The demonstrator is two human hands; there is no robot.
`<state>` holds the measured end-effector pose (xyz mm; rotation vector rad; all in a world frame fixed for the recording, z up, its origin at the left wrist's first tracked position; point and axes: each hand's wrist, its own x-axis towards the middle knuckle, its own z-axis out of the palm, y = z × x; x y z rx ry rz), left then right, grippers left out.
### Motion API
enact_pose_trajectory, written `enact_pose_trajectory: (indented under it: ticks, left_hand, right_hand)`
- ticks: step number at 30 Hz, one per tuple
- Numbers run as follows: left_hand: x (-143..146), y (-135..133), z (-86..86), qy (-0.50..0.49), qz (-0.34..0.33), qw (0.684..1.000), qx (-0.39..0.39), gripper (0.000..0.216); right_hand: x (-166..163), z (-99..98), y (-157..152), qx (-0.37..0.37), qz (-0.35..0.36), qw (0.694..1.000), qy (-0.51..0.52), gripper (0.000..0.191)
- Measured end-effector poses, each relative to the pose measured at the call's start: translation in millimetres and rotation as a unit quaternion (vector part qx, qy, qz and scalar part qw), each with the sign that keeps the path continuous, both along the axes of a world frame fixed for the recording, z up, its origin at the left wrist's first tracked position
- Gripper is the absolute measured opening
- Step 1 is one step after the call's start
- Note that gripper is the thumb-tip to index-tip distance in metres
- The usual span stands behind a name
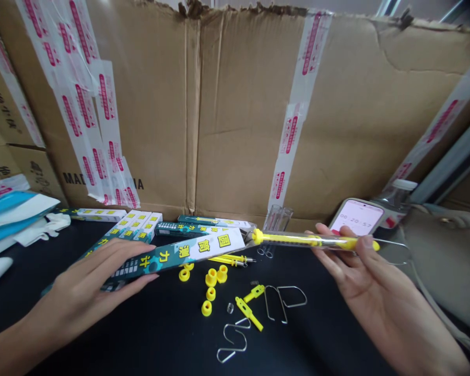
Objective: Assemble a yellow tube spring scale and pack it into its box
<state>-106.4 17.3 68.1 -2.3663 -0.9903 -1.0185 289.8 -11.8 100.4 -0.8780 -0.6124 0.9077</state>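
My left hand grips a long narrow printed box near its left end, thumb above and fingers below. My right hand pinches a clear tube with yellow ends, held level. The tube's left yellow tip sits right at the box's open right end. A thin wire hook sticks out of the tube's right end.
Loose parts lie on the black table: yellow caps, yellow strips, bent wire hooks, a small spring. More printed boxes lie behind. A phone showing a timer, a bottle, a cardboard wall.
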Motion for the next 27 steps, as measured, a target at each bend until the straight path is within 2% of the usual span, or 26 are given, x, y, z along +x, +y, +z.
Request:
enact_pose_trajectory:
  ticks: [7, 14, 18, 27]
  left_hand:
    - [-12, 1, -0.2, 0.024, -0.020, 0.998, -0.054, 0.039]
    - [-5, -1, 4.3, -0.007, -0.043, 0.998, -0.051, 0.038]
    - [2, -4, 4.9, -0.030, -0.054, 0.997, -0.050, 0.034]
    - [7, -6, 7.1, -0.002, -0.027, 1.000, -0.008, 0.030]
  right_hand:
    - [2, -0.1, 0, 0.019, -0.005, 0.999, -0.043, 0.023]
    - [0, -2.6, -2, 0.049, 0.000, 0.997, -0.067, 0.023]
    - [-2, -6.3, -2, 0.041, -0.009, 0.997, -0.068, 0.027]
    - [-6, -10.4, -5, 0.027, 0.010, 0.997, -0.073, 0.030]
